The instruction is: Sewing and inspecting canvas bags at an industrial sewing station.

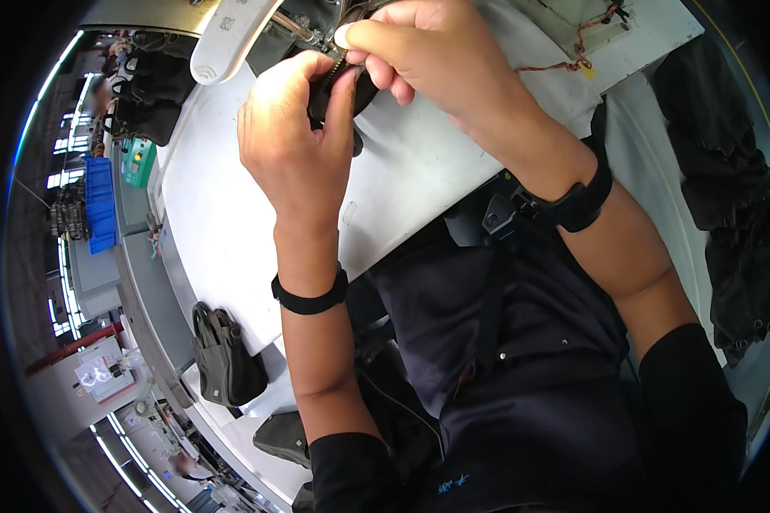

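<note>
Dark zippered piece (320, 100) is held in 2 hands (293, 141).

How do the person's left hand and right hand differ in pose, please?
The left hand points up the picture; the right hand reaches in from the right. The left hand's thumb and forefinger stand apart; the right hand's look close together. Both are at the dark piece, with a black band on each forearm.
</note>
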`<state>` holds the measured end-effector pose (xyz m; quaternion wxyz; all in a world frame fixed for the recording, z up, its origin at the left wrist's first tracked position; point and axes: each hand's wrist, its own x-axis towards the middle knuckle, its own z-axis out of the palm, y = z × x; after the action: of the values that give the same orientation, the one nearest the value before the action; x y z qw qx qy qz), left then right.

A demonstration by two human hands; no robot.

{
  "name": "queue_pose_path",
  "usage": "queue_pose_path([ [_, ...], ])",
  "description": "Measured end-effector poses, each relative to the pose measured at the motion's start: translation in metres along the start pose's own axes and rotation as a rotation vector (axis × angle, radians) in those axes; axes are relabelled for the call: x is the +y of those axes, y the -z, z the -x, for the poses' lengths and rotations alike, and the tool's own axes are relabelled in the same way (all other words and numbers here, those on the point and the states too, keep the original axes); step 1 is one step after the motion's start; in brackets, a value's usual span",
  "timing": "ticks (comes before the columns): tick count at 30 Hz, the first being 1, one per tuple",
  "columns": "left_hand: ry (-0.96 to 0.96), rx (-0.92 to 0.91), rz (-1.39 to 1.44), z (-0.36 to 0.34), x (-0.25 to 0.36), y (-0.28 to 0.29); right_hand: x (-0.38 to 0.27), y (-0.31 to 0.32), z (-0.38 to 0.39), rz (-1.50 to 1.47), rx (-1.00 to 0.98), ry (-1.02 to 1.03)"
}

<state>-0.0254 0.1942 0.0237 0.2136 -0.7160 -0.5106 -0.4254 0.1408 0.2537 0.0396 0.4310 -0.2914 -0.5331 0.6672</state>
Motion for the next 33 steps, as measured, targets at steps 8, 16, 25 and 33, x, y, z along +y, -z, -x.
queue_pose_path([
  [8,-0.032,-0.029,-0.057,0.000,0.012,0.012,0.018,0.013,0.008,-0.006,0.042,0.051],
  [16,0.084,-0.088,0.012,-0.007,0.020,0.018,0.027,0.000,0.009,-0.127,-0.096,0.017],
  [25,0.101,-0.095,-0.032,-0.005,0.024,0.016,0.051,-0.007,0.002,-0.094,0.007,0.201],
  [33,0.049,-0.057,-0.077,-0.007,0.024,0.014,0.058,-0.010,0.001,-0.103,0.045,0.268],
])
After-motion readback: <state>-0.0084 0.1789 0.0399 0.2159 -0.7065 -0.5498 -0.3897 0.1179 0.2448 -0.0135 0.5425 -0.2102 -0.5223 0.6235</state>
